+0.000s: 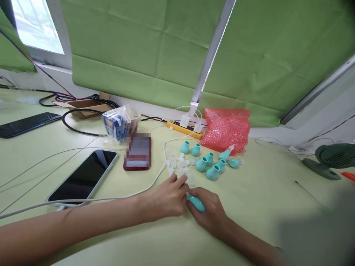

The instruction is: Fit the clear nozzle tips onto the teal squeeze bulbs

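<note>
In my right hand (209,208) is a teal rubber squeeze bulb (196,202), lying sideways with the fingers wrapped round it. My left hand (172,195) is closed at the bulb's left end, its fingertips pinched together; what they grip is hidden. Just beyond the hands lies a loose pile of small translucent white plastic pieces (181,162). Several open-necked teal bulbs (212,173) stand to the right of that pile. Behind them, one teal bulb (224,155) has a clear tip fitted, and another bulb (235,163) lies on its side with a clear tip.
A red bubble-wrap bag (227,133) and a yellow power strip (184,129) sit at the back. Left are a dark red phone (138,152), a black-screened phone (83,177) and a bagged blue box (115,125). A white cable (133,194) crosses near my left forearm. A green fan (335,159) stands right.
</note>
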`<state>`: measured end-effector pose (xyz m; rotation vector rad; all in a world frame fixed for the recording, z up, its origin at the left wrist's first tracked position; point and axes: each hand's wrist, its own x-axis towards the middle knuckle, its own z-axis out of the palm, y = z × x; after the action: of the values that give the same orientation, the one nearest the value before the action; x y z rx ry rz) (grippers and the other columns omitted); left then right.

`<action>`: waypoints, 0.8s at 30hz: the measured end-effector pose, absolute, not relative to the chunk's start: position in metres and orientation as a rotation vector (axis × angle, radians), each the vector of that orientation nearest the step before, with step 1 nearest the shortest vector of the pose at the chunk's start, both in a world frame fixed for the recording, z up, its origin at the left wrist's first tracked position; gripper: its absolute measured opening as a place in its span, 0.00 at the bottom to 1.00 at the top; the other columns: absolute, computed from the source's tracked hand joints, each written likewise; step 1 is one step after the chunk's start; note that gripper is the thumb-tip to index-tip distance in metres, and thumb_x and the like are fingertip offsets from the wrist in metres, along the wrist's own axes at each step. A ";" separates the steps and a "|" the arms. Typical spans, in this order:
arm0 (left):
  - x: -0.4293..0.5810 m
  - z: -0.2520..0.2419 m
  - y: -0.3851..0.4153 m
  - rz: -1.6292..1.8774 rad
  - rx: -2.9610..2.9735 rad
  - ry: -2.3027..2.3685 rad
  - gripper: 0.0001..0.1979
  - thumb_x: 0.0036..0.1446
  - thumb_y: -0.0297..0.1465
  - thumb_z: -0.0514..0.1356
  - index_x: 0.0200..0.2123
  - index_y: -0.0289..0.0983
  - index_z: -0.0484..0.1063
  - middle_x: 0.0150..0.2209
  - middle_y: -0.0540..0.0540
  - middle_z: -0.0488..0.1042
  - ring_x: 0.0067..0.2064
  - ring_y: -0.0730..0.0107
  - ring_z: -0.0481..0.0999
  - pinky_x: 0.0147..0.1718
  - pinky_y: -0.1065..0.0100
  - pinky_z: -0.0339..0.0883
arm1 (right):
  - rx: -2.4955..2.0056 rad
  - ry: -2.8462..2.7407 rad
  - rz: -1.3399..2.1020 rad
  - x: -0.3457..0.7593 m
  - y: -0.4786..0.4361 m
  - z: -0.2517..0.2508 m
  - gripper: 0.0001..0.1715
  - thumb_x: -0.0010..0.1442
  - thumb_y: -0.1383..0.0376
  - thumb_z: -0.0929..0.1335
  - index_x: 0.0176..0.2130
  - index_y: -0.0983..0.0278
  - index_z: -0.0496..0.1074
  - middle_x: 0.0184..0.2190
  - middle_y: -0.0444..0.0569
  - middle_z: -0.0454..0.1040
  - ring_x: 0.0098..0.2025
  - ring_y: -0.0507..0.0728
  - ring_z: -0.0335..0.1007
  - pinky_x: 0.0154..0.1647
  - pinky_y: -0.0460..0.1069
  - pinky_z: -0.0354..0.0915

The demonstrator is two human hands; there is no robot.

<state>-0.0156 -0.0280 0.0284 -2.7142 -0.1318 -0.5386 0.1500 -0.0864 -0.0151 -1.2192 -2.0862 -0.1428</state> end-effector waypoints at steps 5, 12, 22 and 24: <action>-0.014 0.026 -0.040 -0.487 -2.597 -0.052 0.09 0.50 0.20 0.50 0.22 0.31 0.68 0.23 0.43 0.62 0.30 0.65 0.60 0.22 0.66 0.52 | -1.207 -2.146 -0.073 0.148 -0.088 -0.012 0.07 0.52 0.71 0.60 0.33 0.64 0.65 0.28 0.49 0.72 0.30 0.55 0.68 0.27 0.49 0.64; -0.016 0.023 -0.028 -0.700 -2.587 -0.049 0.10 0.53 0.21 0.48 0.23 0.30 0.66 0.23 0.44 0.62 0.29 0.66 0.60 0.23 0.67 0.52 | -1.344 -1.893 -0.012 0.151 -0.082 -0.015 0.06 0.51 0.65 0.63 0.33 0.64 0.65 0.27 0.49 0.73 0.28 0.55 0.70 0.27 0.47 0.66; -0.018 0.025 0.006 -0.679 -3.107 -0.733 0.09 0.52 0.22 0.51 0.24 0.32 0.70 0.21 0.45 0.70 0.30 0.66 0.66 0.25 0.71 0.59 | -1.414 -1.759 0.145 0.152 -0.085 -0.007 0.09 0.48 0.64 0.66 0.33 0.63 0.65 0.27 0.46 0.71 0.29 0.53 0.68 0.30 0.46 0.66; -0.018 0.019 0.012 -0.701 -3.172 -0.848 0.10 0.52 0.21 0.51 0.26 0.33 0.71 0.23 0.45 0.71 0.29 0.68 0.68 0.26 0.72 0.60 | -1.392 -1.785 0.145 0.151 -0.085 -0.006 0.09 0.47 0.64 0.66 0.33 0.63 0.64 0.26 0.46 0.71 0.28 0.53 0.68 0.29 0.46 0.65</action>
<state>-0.0179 0.0121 0.0185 -3.1719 -0.8480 -0.7010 0.1515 -0.0848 -0.0064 -1.3925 -1.7846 0.1448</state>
